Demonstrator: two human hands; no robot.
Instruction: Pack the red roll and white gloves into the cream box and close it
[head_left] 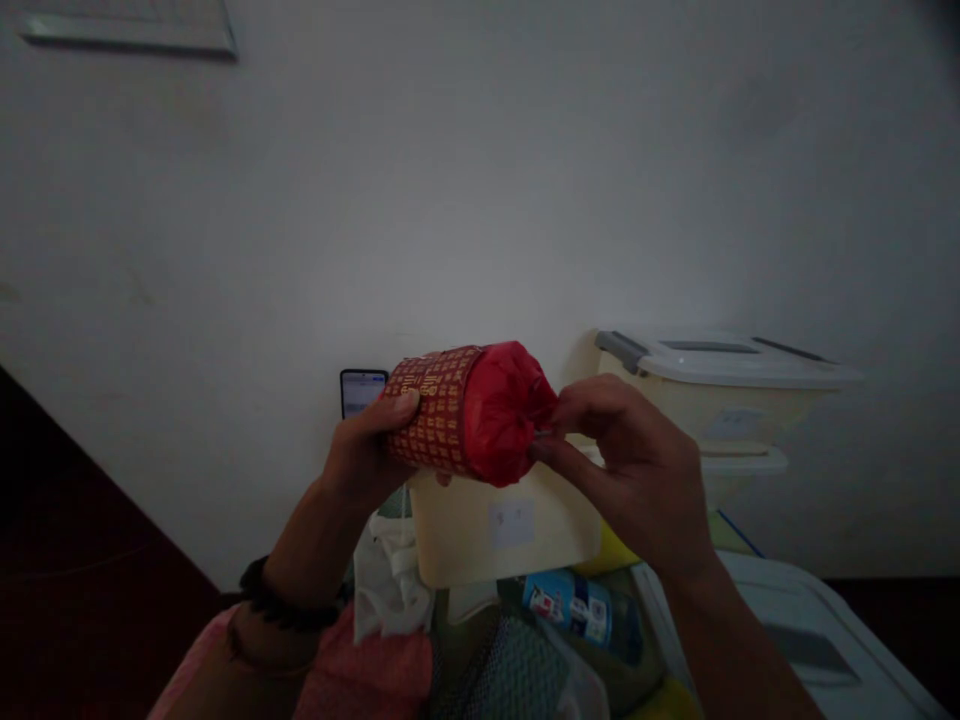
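A roll-shaped package (435,405) in red plastic, wrapped by a dark red paper band with gold characters, is held up in front of the wall. My left hand (373,440) grips its banded side, thumb on top and fingers underneath. At the package's gathered red end, my right hand (630,460) pinches the bunched plastic between thumb and fingers. Something thin and pale shows at the pinch, too small to name. The package lies nearly level, its gathered end turned right.
Behind the package stands a cream bin (510,530) with a paper label. More lidded bins (750,400) are stacked right. A phone (363,390) leans by the wall. Below lie a blue-labelled bottle (577,610), white cloth (390,580), pink fabric (375,665) and a pale lid (810,630).
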